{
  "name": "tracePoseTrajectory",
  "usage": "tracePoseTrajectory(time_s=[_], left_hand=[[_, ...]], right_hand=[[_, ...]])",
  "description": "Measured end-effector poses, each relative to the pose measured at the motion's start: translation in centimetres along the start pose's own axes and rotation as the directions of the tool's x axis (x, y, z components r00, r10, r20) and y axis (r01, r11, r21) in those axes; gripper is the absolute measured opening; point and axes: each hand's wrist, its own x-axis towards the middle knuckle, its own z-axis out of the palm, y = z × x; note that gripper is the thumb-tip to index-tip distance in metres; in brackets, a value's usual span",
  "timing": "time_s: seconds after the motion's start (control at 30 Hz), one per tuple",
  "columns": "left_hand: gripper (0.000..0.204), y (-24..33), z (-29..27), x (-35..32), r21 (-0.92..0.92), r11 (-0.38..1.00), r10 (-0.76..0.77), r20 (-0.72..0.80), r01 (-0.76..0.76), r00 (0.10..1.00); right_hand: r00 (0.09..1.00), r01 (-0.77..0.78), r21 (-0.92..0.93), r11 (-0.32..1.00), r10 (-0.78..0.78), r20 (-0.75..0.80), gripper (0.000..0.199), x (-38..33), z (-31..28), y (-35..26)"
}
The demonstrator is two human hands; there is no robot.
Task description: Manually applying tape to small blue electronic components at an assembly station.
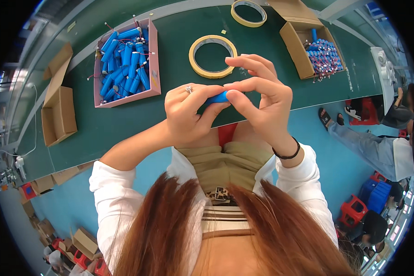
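Observation:
A blue cylindrical battery (220, 97) is held between my two hands, just above the near edge of the green table. My left hand (185, 110) is closed around one end, its thumb and index finger pressing on the side. At the other end, my right hand (267, 99) pinches the battery between thumb and index finger, with its other fingers lifted and bent. Much of the battery is covered by my fingers, and I cannot see any wire on it. Beyond my hands lies a yellow tape roll (192, 56), flat on the table.
A pink box (156, 64) full of loose blue batteries (124, 64) stands at the left. At the right, a cardboard box (295, 53) holds wired batteries (324, 55) in rows. Another tape roll (251, 24) lies farther back. An open cardboard box (60, 117) sits far left.

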Motion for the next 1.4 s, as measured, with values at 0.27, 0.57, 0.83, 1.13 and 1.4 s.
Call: tracePoseTrajectory(time_s=[0.27, 0.57, 0.83, 1.13, 1.4], left_hand=[[0.017, -0.6, 0.0, 0.5, 0.109, 0.992, 0.07, 0.015, -0.071, 0.997], [0.019, 0.3, -0.8, 1.1, 0.102, 0.993, 0.066, -0.044, -0.061, 0.997], [0.02, 0.1, -1.2, 1.1, 0.149, 0.989, 0.022, -0.124, -0.003, 0.992], [0.018, -2.2, -6.2, 5.2, 0.602, 0.792, 0.138, -0.342, 0.104, 0.93], [0.018, -4.7, -8.6, 6.0, 0.925, 0.314, -0.019, -0.217, 0.212, 0.976]], right_hand=[[0.992, -0.068, 0.069, 0.995, 0.075, -0.106, 0.004, 0.6, 1.9, 1.0], [0.984, 0.127, 0.032, 0.991, -0.122, -0.127, 0.022, 0.9, 0.4, 0.2], [0.895, 0.297, -0.446, 0.844, -0.409, -0.179, 0.022, 0.2, 2.5, -0.1], [0.845, 0.34, -0.562, 0.754, -0.507, -0.17, 0.024, 0.6, 3.2, 0.5], [0.898, 0.018, -0.578, 0.816, -0.267, -0.349, 0.017, -0.9, -1.1, 3.1]])
